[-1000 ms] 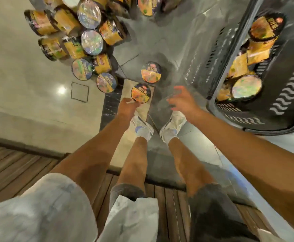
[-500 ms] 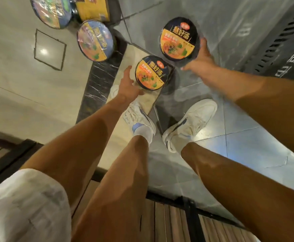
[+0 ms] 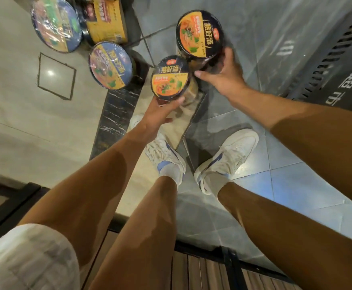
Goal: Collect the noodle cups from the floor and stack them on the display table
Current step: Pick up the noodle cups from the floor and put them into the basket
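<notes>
Now both cups are in hand: half a second back the hands were only arriving at the two noodle cups on the floor, and here each has one gripped and seems to be raising it, though whether the bases have cleared the tile is hard to tell. The nearer cup point(image 3: 169, 78), orange lid up, sits at about twelve o'clock from the shoes, with the left hand point(image 3: 158, 116) under its near edge, fingers curled round the lower wall and thumb out of sight. The farther cup point(image 3: 199, 34) is up at one o'clock, and the right hand point(image 3: 223, 75) wraps its near side, fingers hooked round the right flank, thumb pointing in toward the other cup. The two cups are just beside each other, not touching as far as can be seen. That means the pickup for this pair looks done, and the carry to the display table, which is not in view, is the step ahead. Both forearms run out long and nearly straight from the bottom corners, converging over the white shoes point(image 3: 227, 160), so the person is bent well forward. More stock waits at ten and eleven o'clock: a foil-lidded cup point(image 3: 110, 65) standing on the floor, another point(image 3: 56, 24) beyond it, and a yellow cup on its side point(image 3: 106, 19). A dark slotted basket point(image 3: 336, 65) edges in at two o'clock.
</notes>
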`<state>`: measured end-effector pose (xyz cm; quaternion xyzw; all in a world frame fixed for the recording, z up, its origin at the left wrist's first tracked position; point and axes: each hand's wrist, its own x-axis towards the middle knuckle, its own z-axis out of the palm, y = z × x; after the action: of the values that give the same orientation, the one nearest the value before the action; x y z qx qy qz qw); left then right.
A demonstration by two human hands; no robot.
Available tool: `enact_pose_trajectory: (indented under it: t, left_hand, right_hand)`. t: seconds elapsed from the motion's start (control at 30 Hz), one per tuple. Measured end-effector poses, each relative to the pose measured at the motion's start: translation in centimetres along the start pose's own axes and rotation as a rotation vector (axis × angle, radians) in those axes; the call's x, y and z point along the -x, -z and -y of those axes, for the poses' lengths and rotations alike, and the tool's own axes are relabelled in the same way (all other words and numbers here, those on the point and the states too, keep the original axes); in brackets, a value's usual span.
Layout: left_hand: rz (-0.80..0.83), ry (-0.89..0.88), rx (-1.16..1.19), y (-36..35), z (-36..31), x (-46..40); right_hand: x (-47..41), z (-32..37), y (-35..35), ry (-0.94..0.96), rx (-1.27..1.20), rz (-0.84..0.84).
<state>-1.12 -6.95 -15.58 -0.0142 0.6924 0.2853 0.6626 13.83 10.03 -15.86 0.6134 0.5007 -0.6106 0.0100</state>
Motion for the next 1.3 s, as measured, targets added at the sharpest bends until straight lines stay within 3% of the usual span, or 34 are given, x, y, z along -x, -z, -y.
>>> enact_pose_trajectory:
  t: [0.17, 0.33, 0.6, 0.97, 1.1, 1.3]
  left_hand:
    - [-0.044, -0.013, 0.175, 0.7, -2.3, -0.9]
    - [-0.111, 0.005, 0.177, 1.9, -3.3, -2.0]
    - [-0.069, 0.005, 0.186, 2.6, -4.8, 1.7]
    - [0.1, 0.101, 0.137, -1.1, -14.0, 21.2]
    - [0.155, 0.063, 0.113, -3.9, -18.1, 27.7]
    - [0.257, -0.024, -0.008, -10.8, -23.0, 34.8]
  right_hand:
    - [-1.6, 2.9, -1.4, -0.026, -0.085, -0.044]
    - [-3.4, 5.4, -3.2, -0.052, -0.253, -0.071]
    - [0.2, 6.0, -1.1, -0.197, -0.588, -0.147]
    - [22.1, 14.6, 8.6, -0.206, -0.911, -0.21]
    - [30.6, 17.3, 12.9, -0.168, -0.99, -0.215]
    - [39.7, 17.5, 20.2, -0.181, -1.23, -0.412]
